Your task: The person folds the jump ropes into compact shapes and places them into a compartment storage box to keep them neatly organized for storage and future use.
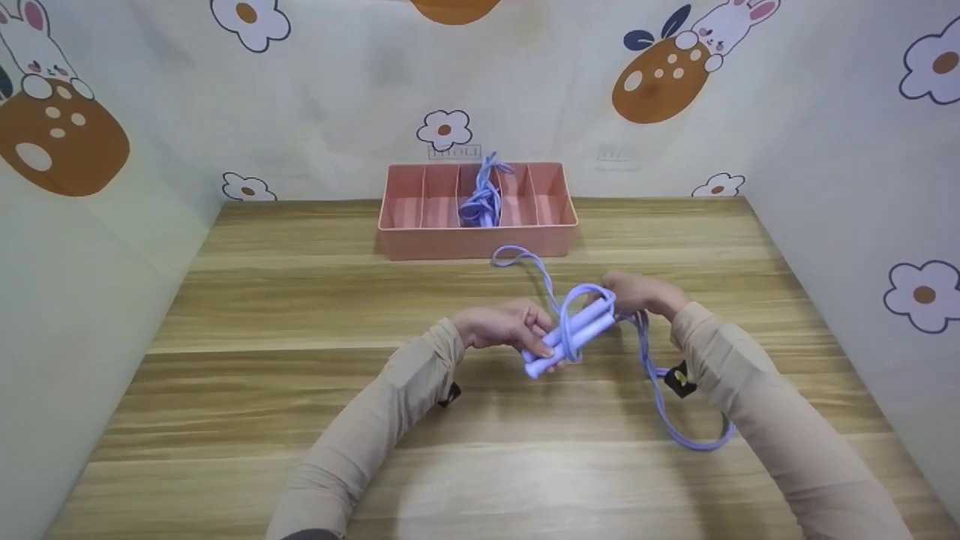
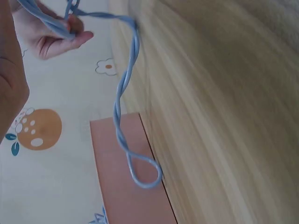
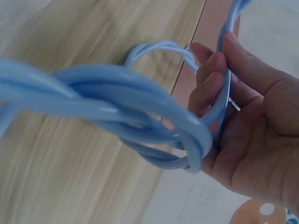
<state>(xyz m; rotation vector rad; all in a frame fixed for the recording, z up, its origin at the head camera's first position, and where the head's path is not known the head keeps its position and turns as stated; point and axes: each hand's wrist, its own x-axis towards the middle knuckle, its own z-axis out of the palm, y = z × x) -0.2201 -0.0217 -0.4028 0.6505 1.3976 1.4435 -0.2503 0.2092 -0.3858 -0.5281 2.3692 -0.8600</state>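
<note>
My left hand [image 1: 504, 327] grips the two lilac handles [image 1: 589, 330] of a jump rope, which lie side by side and tilted above the table. One loop of its cord [image 1: 568, 322] passes around the handles. With bent fingers, my right hand [image 3: 257, 121] holds the doubled cord [image 3: 154, 102] beside the handles' far end. A twisted length ending in a loop [image 2: 145, 184] stretches toward the pink box [image 1: 472, 244], while more cord [image 1: 660, 405] hangs below the right wrist. In the left wrist view, the handles are out of sight.
The divided pink box stands at the back of the wooden table [image 1: 300, 300], against a patterned wall [image 1: 337, 97]. A second bundled lilac rope [image 1: 484, 202] sits in its middle compartment. Patterned side walls [image 1: 862, 225] flank the table.
</note>
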